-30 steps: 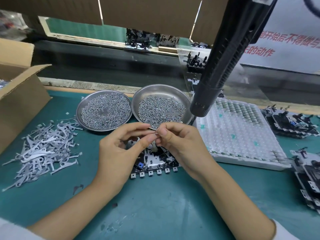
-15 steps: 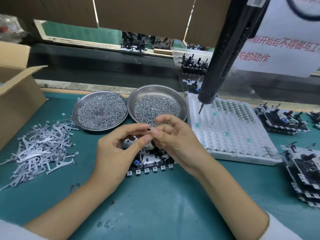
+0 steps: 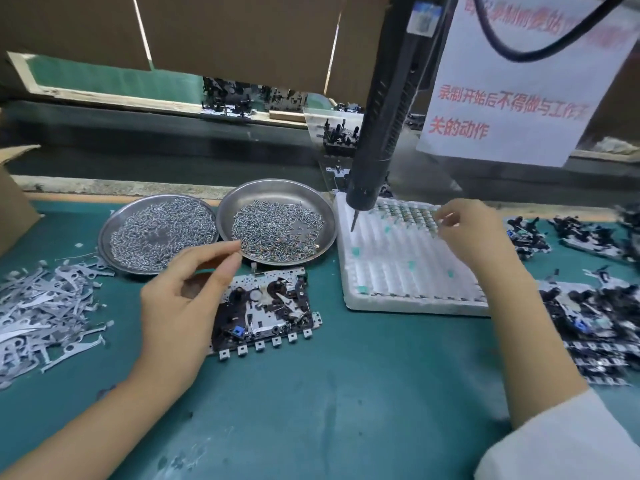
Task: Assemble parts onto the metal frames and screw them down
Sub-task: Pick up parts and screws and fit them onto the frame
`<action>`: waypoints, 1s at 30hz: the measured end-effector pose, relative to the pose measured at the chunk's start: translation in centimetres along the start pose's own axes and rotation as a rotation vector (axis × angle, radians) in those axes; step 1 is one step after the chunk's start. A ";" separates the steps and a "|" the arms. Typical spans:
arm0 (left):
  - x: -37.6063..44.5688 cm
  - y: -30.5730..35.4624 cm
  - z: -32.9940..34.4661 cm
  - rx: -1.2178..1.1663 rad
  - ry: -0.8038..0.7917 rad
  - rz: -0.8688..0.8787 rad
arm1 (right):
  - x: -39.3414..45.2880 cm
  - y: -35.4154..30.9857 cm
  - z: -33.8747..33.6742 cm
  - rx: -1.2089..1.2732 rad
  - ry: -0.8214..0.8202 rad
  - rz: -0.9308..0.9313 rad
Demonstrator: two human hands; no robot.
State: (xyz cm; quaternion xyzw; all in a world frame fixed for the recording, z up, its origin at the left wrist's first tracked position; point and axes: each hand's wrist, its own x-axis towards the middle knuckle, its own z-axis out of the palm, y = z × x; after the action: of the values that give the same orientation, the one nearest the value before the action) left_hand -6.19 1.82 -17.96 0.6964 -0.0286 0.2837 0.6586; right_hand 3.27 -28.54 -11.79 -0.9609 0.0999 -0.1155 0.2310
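The green table [image 3: 346,393] carries the work, and hanging above it is the black electric screwdriver [image 3: 388,109], its bit poised over the white foam tray [image 3: 398,282]. At centre lies the metal frame [image 3: 266,306], a half-built mechanism, now uncovered, since both hands have parted from their meeting above it half a second ago. The right hand [image 3: 467,230] has travelled to the tray's far rows of small parts, fingers curled as if picking; whether they hold one yet cannot be told. The left hand [image 3: 187,296] hovers just left of the frame, thumb and forefinger pinched near the right screw dish [image 3: 277,221]; any screw between them is too small to see. Judged so, a fresh part is being fetched for fitting.
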 end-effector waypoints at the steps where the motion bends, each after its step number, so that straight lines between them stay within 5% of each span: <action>1: 0.0 0.0 0.0 -0.010 0.002 -0.007 | 0.8 1.1 0.0 -0.070 0.026 0.008; 6: 0.0 0.1 0.2 -0.021 -0.001 -0.017 | 2.2 3.0 0.8 -0.274 -0.089 -0.079; 14: 0.0 -0.3 0.0 -0.050 -0.045 -0.080 | 2.1 2.9 1.2 -0.418 0.029 -0.221; 18: -0.1 -0.3 0.1 -0.040 -0.062 -0.079 | 1.9 2.9 0.8 -0.383 0.166 -0.249; 23: -0.1 -0.3 0.1 -0.048 -0.066 -0.082 | 2.3 3.0 1.2 -0.416 0.001 -0.160; 30: -0.1 -0.4 0.1 -0.046 -0.080 -0.096 | 2.3 3.1 2.2 -0.412 0.072 -0.210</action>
State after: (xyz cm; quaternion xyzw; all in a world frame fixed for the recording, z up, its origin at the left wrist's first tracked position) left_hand -6.13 1.75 -18.35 0.6924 -0.0278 0.2229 0.6857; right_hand 5.60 -30.92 -14.74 -0.9881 0.0289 -0.1505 0.0129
